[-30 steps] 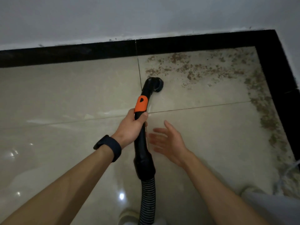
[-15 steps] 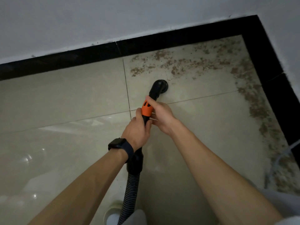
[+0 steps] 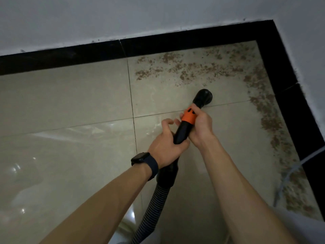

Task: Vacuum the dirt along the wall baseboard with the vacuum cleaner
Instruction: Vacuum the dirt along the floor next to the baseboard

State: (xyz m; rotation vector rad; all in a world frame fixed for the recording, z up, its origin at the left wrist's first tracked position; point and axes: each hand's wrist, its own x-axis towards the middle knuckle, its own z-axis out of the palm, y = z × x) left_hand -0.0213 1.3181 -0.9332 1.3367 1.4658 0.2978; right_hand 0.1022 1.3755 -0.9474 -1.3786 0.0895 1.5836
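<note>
The vacuum cleaner's black tube [image 3: 181, 132] is held in both hands and slanted down toward the floor [image 3: 70, 103], with its round nozzle [image 3: 204, 98] set on or just above a tile beside a joint line; whether it touches cannot be told. The right hand [image 3: 200, 125] is wrapped round the orange collar [image 3: 188, 117] close behind the nozzle, with the thumb laid over its top. The left hand [image 3: 165, 148], on the wrist that bears a dark watch [image 3: 140, 158], is curled round the tube lower down, its forefinger and thumb partly lifted off. A ribbed hose [image 3: 154, 205] is led from the tube back toward the person; the machine's body is not seen. The brown dirt [image 3: 193, 69] is scattered in a band along the black baseboard [image 3: 70, 57] at the foot of the far wall [image 3: 123, 18], and it turns the corner to run down the right-hand baseboard, where a pale cable [image 3: 290, 171] lies over it. The nozzle is placed near the band's edge but not in it, so the step in hand is judged to be the settling of the grip and the approach. Next, the nozzle would need to be pushed forward into the crumbs and drawn sideways close along the baseboard, low to the tile. A turn of the wrists would be called for at the corner, and care would be wanted near the cable.
</note>
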